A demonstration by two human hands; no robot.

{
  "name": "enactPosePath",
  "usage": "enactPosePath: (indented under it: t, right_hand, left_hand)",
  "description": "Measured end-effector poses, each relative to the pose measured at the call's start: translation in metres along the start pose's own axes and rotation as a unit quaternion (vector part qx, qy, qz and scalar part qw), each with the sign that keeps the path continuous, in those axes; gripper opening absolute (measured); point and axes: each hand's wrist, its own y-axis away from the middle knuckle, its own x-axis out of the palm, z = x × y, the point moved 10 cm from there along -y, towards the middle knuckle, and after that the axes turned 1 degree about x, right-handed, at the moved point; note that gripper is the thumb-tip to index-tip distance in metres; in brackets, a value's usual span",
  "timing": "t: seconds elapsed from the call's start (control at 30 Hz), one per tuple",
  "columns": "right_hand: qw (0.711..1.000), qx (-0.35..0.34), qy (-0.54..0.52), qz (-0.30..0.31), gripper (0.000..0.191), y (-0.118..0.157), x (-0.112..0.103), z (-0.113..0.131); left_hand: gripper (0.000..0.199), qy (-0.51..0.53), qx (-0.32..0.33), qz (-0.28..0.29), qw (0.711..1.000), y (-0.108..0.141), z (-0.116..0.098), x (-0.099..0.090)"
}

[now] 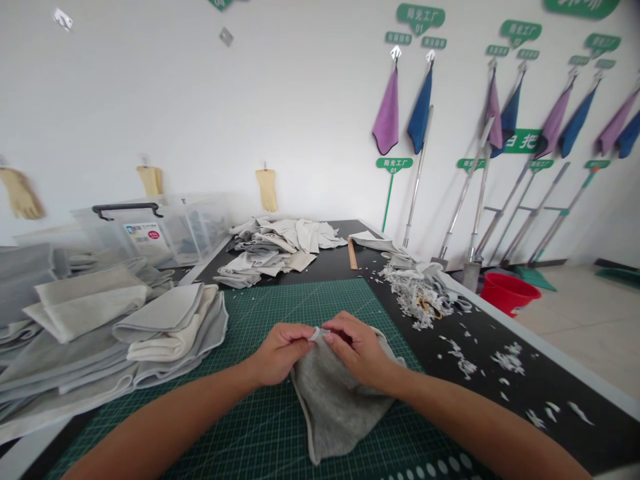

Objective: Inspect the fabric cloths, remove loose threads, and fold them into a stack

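Observation:
Both hands pinch the top edge of a grey cloth (340,400) with a pale hem, raised a little above the green cutting mat (300,297). My left hand (286,353) grips the hem between thumb and forefinger. Just beside it, my right hand (357,347) holds the same edge, fingers curled over the fabric. The cloth hangs from the pinched spot, its lower part spread on the mat. My right hand and forearm hide some of its right side.
Folded grey and white cloths (170,320) are stacked at left, with more cloths (285,243) at the back. A wooden ruler (353,255), scissors (431,308) and white scraps (413,293) lie to the right. Behind the left stack stands a clear plastic box (145,233); a red bucket (510,293) is beyond the table.

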Motion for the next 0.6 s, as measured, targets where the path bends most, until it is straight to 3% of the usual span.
enactPosePath:
  t: [0.23, 0.37, 0.5, 0.6]
  right_hand:
    - [1.0, -0.017, 0.011, 0.001, 0.011, 0.0, -0.001, 0.012]
    - [0.999, -0.001, 0.043, -0.007, 0.013, -0.002, -0.011, 0.003]
    - [0.988, 0.102, 0.117, -0.018, 0.02, -0.005, -0.034, -0.053]
    - [0.951, 0.224, 0.214, 0.009, 0.025, 0.001, -0.047, -0.113]
  left_hand:
    - [0.025, -0.018, -0.004, -0.003, 1.0, -0.001, 0.002, 0.001]
    - [0.025, -0.015, -0.004, 0.0, 1.0, 0.002, 0.003, 0.001]
    - [0.024, -0.003, -0.011, -0.011, 1.0, 0.003, 0.006, -0.005]
    - [0.024, -0.012, -0.022, -0.005, 1.0, 0.003, 0.007, -0.008]
